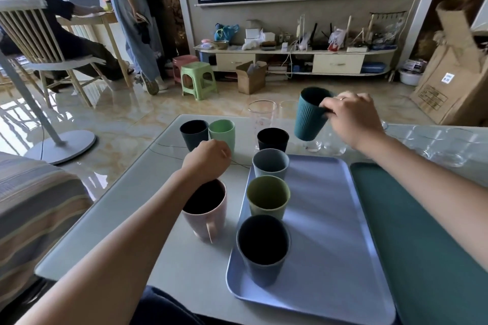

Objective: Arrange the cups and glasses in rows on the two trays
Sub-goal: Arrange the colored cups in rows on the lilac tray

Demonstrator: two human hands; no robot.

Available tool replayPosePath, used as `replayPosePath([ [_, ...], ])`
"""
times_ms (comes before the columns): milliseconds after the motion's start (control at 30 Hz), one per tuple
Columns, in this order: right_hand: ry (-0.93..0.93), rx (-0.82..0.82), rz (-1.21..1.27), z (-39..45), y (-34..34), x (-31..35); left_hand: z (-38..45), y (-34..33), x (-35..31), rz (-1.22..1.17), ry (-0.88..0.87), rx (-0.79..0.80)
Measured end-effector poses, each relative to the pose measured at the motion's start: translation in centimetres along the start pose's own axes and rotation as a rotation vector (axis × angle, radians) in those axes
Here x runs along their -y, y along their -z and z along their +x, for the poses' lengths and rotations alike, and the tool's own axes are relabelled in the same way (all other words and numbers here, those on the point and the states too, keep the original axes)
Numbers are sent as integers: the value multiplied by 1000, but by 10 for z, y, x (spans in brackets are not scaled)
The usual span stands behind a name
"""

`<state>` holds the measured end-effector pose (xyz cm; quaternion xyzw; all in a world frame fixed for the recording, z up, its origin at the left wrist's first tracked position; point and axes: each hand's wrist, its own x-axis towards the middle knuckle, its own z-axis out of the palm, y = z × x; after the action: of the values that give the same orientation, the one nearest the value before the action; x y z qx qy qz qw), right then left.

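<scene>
Closest to me on the head view sits the dark blue cup [262, 247] at the near end of the lavender tray [330, 219], with an olive green cup [268, 196] and a grey-blue cup [270, 163] lined up beyond it along the tray's left edge, so I judge one row is three cups long and the rest of that tray is bare. Just right of it lies the teal tray [422, 232], with nothing on it that I can see. My right hand [353, 117] has its grip closed on the rim of a ribbed teal cup [311, 115], which hangs tilted in the air above the far worktop [126, 192], clear of both trays. My left hand [208, 159] hovers with loosely curled fingers over the worktop, holding nothing that I can make out, just beyond a pink mug [204, 210] that stands off the tray to the left. Still waiting on the worktop are a navy cup [194, 133] and a mint green cup [222, 132] touching side by side, a black cup [272, 139] just beyond the tray's far edge, and several clear glasses [262, 116] at the back. I take the step in hand to be carrying the teal cup in; next it should come upright and down onto the lavender tray, starting a second row beside the grey-blue cup without knocking it.
</scene>
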<state>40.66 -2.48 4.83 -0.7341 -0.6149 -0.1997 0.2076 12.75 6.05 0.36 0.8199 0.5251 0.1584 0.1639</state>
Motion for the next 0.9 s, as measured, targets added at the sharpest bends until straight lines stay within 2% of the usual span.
replayPosePath([
  [233, 16, 105, -27, -21, -55, -19, 25, -8, -4, 41, 52, -104],
  [400, 49, 251, -59, -26, -75, -18, 47, -16, 6, 101, 85, -196],
  [500, 58, 291, -64, -28, -82, -18, 54, -26, 6, 129, 107, -200],
  [600, 51, 333, -12, -24, -77, -17, 57, -34, 2, 202, 85, -180],
  [767, 15, 374, 43, -24, -51, -14, 75, -38, -5, 349, 13, -235],
  [900, 43, 409, 29, -38, -35, -17, 94, -48, -4, 380, 14, -157],
])
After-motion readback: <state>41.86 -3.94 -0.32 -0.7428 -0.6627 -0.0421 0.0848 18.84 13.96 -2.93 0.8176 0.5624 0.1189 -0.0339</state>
